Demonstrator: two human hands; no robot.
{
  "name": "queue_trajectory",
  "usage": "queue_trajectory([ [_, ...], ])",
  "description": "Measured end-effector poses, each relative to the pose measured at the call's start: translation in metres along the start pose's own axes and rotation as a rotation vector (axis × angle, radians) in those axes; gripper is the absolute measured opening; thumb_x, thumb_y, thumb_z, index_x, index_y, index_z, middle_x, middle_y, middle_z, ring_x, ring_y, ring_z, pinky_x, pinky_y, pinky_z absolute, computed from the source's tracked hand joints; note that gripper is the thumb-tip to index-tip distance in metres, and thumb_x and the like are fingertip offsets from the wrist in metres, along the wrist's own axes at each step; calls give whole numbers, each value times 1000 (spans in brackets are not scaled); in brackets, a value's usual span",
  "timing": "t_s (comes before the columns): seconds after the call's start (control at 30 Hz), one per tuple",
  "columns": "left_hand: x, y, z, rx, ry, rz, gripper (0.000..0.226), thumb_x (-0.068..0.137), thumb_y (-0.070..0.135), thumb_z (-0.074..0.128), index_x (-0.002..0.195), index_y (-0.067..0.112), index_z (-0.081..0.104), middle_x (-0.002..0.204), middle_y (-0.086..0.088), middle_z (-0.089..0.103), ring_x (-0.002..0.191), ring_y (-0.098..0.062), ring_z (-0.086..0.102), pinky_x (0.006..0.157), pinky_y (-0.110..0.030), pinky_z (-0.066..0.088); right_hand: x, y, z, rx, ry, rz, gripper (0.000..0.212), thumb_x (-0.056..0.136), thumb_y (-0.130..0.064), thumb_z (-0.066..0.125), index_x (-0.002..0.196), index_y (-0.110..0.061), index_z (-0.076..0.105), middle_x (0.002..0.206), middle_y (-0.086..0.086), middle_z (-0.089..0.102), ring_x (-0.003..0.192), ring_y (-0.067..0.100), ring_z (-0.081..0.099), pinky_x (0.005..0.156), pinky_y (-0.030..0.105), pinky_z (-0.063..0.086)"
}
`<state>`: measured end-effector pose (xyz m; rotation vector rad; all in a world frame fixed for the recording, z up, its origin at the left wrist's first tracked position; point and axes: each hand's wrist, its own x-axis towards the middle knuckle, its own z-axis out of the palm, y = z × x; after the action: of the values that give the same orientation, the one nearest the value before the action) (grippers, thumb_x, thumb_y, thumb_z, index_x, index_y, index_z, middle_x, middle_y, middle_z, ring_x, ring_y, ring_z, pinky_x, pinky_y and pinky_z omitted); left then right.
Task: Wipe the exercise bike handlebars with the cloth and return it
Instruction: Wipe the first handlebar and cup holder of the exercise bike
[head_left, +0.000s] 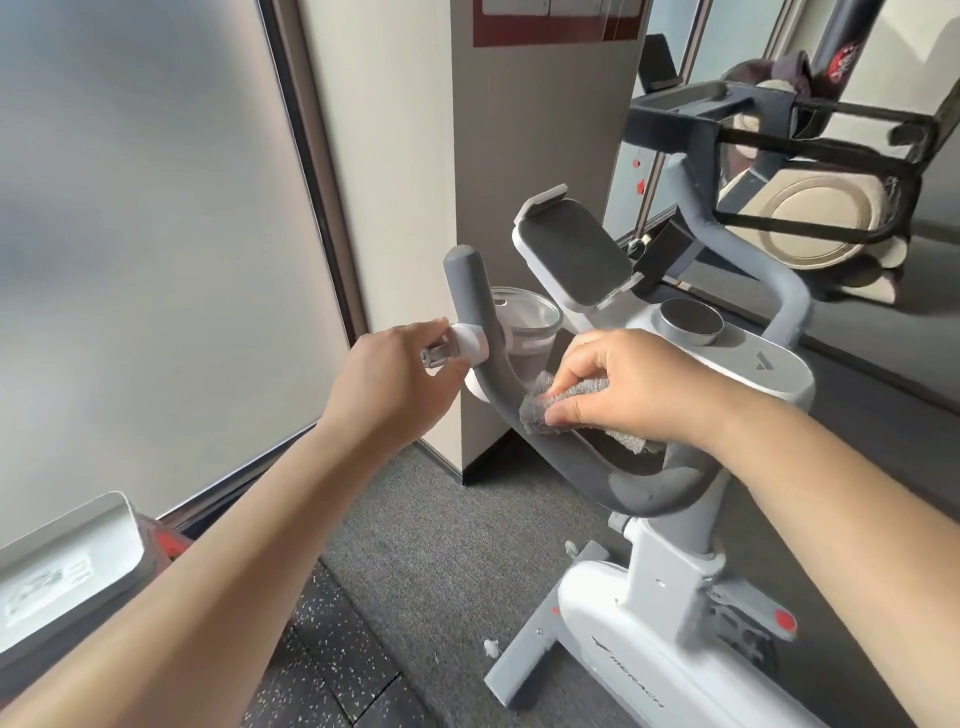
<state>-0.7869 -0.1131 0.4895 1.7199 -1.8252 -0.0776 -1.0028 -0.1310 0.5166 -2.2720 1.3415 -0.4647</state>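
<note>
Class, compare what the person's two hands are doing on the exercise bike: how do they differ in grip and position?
The right hand presses a grey cloth onto the handlebar; the left hand holds no cloth and grips a small white-and-metal fitting. The right hand sits on the lower curve, the left beside the upright end. Both are bare.

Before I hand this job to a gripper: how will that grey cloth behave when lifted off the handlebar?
Probably floppy: the grey cloth bunches and drapes over the handlebar under the right hand. Likely light, its loose end hanging unsupported. The fuzzy pile suggests it grips, not slips.
</note>
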Motion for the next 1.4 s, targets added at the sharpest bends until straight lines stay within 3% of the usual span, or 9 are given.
queue_trajectory([
  [0.2,-5,11,3,1,57,-60,30,89,43,48,92,18,65,84,1,69,73,-24,60,66,-34,49,27,-10,15,99,252,-140,15,72,-36,77,83,-29,71,100,-11,59,94,7,58,86,23,44],
  [0.37,-6,18,7,-22,81,-145,26,87,43,50,95,24,65,90,3,70,83,-23,62,74,-37,51,16,8,4,2,-67,-197,15,68,-39,80,69,-36,65,84,-13,54,78,3,52,73,22,36],
  [0.47,-9,32,9,-70,118,-238,22,88,40,50,97,29,66,93,2,70,83,-24,62,76,-37,51,10,17,-13,-31,-270,-225,12,66,-40,80,72,-35,70,84,-15,59,83,1,56,77,22,42],
  [0.67,-11,39,16,-71,141,-358,33,86,45,54,116,34,62,114,5,68,99,-19,62,84,-31,46,40,13,2,125,48,-364,16,73,-39,76,88,-33,74,99,-11,52,101,8,52,91,25,42],
  [0.83,-12,45,28,1,173,-381,50,84,47,59,129,27,52,129,5,59,116,-12,54,86,-22,34,36,26,-4,21,-114,-454,21,71,-41,77,88,-29,74,77,-15,48,72,0,49,70,20,36],
  [0.97,-16,47,40,83,148,-379,63,83,48,60,138,28,39,145,11,41,129,-10,42,97,-25,32,21,44,-28,5,-452,-465,20,68,-35,81,86,-27,77,78,-13,55,77,1,54,75,18,43],
  [1.03,-18,48,41,114,105,-386,68,84,48,57,143,27,31,152,11,29,136,-11,33,106,-29,28,21,48,-29,59,-436,-456,18,69,-36,81,85,-30,77,83,-14,58,82,1,57,82,19,45],
  [1.17,-27,56,37,139,67,-349,71,85,41,61,145,24,26,155,4,23,141,-17,24,113,-31,20,28,47,-7,194,-150,-427,13,72,-35,78,84,-32,74,89,-18,58,91,4,58,86,23,44],
  [1.4,-51,70,39,192,73,-300,80,81,44,64,147,23,23,154,1,26,140,-20,24,111,-27,18,3,62,-28,27,-454,-438,13,66,-31,83,77,-33,74,81,-13,61,85,5,59,87,29,47],
])
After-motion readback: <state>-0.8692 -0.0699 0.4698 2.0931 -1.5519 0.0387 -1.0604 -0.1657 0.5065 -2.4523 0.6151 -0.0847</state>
